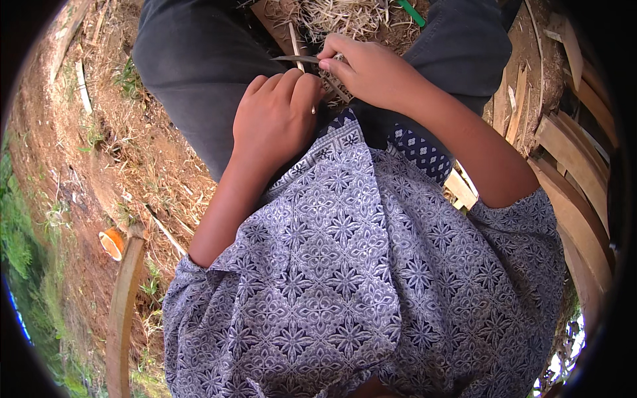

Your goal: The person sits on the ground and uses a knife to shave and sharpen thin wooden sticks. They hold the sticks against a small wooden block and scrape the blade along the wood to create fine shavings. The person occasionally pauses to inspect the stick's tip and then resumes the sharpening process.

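My left hand [275, 116] is closed in a fist over my lap, gripping a thin pale bamboo strip [294, 41] that runs up past the knuckles. My right hand [365, 66] is closed just to its right, fingertips pinched at a dark knife blade [292, 59] that points left across the strip. The knife's handle is hidden under the right hand. Both hands touch at the thumbs, above my dark trousers [199, 73] and patterned blue-white shirt [345, 265].
A heap of pale bamboo shavings [345, 16] lies between my knees, with a green stick [411, 12] beside it. Curved bamboo slats [574, 199] stack on the right. A cut bamboo tube [111, 244] and a curved split piece [123, 312] lie on the dirt at left.
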The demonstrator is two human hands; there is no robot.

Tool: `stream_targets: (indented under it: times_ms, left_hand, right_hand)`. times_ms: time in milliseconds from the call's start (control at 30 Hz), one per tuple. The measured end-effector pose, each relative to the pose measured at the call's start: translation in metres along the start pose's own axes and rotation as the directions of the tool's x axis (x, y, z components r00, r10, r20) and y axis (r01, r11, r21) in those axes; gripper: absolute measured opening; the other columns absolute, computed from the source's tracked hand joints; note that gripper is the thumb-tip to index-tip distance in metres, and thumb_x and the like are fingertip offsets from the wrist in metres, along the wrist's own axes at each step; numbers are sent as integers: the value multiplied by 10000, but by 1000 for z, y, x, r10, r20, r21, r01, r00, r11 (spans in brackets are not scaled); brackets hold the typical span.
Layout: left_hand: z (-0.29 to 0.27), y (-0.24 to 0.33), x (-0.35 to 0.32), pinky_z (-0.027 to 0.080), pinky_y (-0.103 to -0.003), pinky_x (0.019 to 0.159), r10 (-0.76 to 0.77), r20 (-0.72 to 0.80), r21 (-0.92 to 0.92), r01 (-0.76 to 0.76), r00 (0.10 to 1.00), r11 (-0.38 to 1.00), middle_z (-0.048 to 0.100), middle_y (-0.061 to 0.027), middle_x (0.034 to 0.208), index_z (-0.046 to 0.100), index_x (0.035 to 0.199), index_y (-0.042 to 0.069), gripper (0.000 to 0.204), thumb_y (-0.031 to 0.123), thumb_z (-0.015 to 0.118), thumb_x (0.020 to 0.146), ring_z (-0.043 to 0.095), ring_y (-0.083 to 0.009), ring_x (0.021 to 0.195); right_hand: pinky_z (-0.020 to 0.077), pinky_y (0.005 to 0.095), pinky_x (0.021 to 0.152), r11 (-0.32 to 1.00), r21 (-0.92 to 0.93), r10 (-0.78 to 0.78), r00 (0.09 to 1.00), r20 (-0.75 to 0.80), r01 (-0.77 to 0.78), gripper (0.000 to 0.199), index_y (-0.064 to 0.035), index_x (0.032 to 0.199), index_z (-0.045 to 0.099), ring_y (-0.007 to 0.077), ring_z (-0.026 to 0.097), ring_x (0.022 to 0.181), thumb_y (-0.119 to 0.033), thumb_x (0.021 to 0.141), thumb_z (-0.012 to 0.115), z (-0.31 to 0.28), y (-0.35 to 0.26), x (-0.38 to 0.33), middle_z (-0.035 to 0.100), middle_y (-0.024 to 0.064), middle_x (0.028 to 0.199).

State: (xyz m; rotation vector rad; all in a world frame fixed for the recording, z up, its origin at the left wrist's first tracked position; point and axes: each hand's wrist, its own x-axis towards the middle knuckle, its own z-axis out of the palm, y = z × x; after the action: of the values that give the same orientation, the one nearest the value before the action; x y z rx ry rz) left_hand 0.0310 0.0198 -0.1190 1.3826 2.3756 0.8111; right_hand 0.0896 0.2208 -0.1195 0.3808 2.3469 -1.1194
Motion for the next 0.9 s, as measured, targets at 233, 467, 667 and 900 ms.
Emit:
stream_targets:
  times_ms: [233, 467, 667, 900]
  left_hand:
    - [2, 2, 3, 447, -398, 708, 38, 25, 6, -38, 999, 999, 595, -70, 835, 578, 950, 86, 83, 128, 646, 926, 643, -258, 782]
    - [3, 5, 1, 459, -396, 691, 5, -40, -59, -7, 999, 998, 623, -69, 876, 566, 989, 73, 119, 84, 659, 916, 646, -273, 751]
    - [-1, 4, -6, 481, -347, 658, -194, -204, -266, 137, 960, 954, 654, -107, 881, 521, 1048, 32, 160, 48, 649, 952, 676, -274, 748]
    - [-41, -42, 16, 367, -240, 589, -487, 4, -968, 126, 874, 217, 501, -22, 764, 428, 1205, 74, 164, 214, 437, 1120, 420, -85, 617]
  right_hand:
    - [520, 472, 708, 988, -149, 22, 989, -148, -45, 232, -110, 1125, 633, 358, 697, 784, -313, 1022, 594, 26, 47, 44, 698, 151, 817]
    - [504, 445, 713, 997, -32, 70, 992, -108, -74, 294, -110, 1145, 637, 286, 666, 746, -371, 1015, 596, 17, 46, 50, 682, 126, 819]
    - [490, 371, 720, 982, 179, 63, 997, -43, -54, 403, -89, 1254, 594, 155, 615, 773, -404, 1009, 651, -15, 6, 8, 643, 43, 836]
    - [487, 230, 620, 886, 463, -27, 1000, -10, 29, 521, -39, 1340, 513, 70, 596, 706, -308, 961, 748, -23, 4, 2, 735, 67, 1033]
